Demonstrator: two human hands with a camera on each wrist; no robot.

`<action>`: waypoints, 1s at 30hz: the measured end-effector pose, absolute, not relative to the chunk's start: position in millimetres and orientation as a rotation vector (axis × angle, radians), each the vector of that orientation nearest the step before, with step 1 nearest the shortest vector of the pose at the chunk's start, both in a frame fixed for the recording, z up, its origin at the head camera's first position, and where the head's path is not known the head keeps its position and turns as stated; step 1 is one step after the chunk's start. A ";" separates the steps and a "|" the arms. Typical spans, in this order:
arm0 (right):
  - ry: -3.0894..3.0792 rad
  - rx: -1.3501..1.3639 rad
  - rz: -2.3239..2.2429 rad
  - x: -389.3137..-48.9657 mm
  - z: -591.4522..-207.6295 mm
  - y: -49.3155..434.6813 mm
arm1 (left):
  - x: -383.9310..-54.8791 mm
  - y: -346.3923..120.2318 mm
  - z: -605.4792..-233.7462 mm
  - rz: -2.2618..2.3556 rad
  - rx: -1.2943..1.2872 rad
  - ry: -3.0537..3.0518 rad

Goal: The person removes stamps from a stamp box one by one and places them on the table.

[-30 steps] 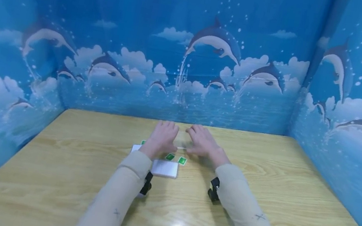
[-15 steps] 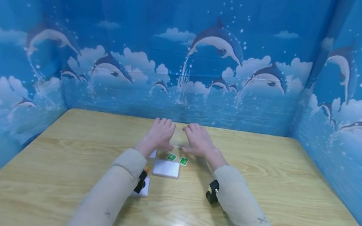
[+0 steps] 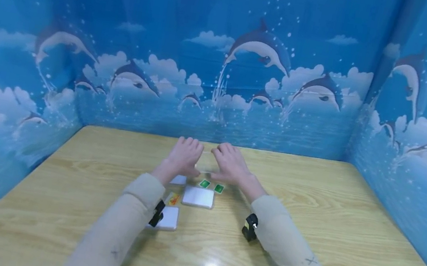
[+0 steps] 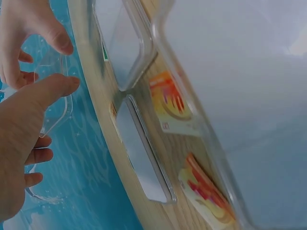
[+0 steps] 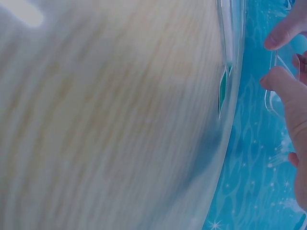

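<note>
A clear, thin plastic piece with a raised rim, like a box lid [image 4: 56, 112], is held up above the far part of the table. My left hand [image 3: 184, 156] pinches one end of it between thumb and fingers. The opposite end is gripped by my right hand [image 3: 229, 164], its thumb towards me. Part of the piece is hidden behind the fingers. Nearer me lie several flat white boxes with clear rims, among them a middle box [image 3: 198, 197] and a front box [image 3: 169, 218]. Two small green cards [image 3: 204, 183] lie just beyond the middle box.
An orange card [image 3: 173, 199] lies between the boxes, and a second orange card [image 4: 206, 191] shows in the left wrist view. Another white box [image 3: 178, 180] is partly behind my left wrist. Blue dolphin-print curtains [image 3: 168, 50] border the wooden table [image 3: 293, 188].
My left hand and forearm have shifted left, uncovering the front box and an orange card. The right hand has moved slightly left. Both keep hold of the clear plastic piece.
</note>
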State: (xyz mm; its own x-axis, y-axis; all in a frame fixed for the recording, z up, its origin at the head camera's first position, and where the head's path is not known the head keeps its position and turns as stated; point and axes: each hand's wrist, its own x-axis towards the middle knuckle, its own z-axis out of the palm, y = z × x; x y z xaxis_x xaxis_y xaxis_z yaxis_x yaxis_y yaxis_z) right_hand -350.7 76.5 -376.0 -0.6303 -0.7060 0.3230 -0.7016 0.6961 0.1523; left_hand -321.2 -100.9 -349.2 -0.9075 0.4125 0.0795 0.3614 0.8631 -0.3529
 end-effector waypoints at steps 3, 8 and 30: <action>-2.547 1.108 -0.025 -348.4 -375.8 73.2 | -318.4 -104.7 -349.2 0.486 -0.618 -2.873; -2.546 1.109 -0.038 -345.1 -374.3 68.3 | -313.2 -112.0 -349.2 0.464 -0.639 -2.851; -2.564 1.185 -0.003 -329.9 -371.1 41.6 | -297.2 -151.7 -353.5 0.378 -0.725 -2.828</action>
State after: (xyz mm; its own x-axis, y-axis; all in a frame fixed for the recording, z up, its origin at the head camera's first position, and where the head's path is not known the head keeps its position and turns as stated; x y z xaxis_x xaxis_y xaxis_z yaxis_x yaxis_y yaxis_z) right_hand -329.9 41.6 -371.1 -0.6072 -0.7428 0.2821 -0.7421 0.6570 0.1328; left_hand -297.2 -151.7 -353.5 -0.8603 0.4939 0.1262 0.4433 0.8471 -0.2929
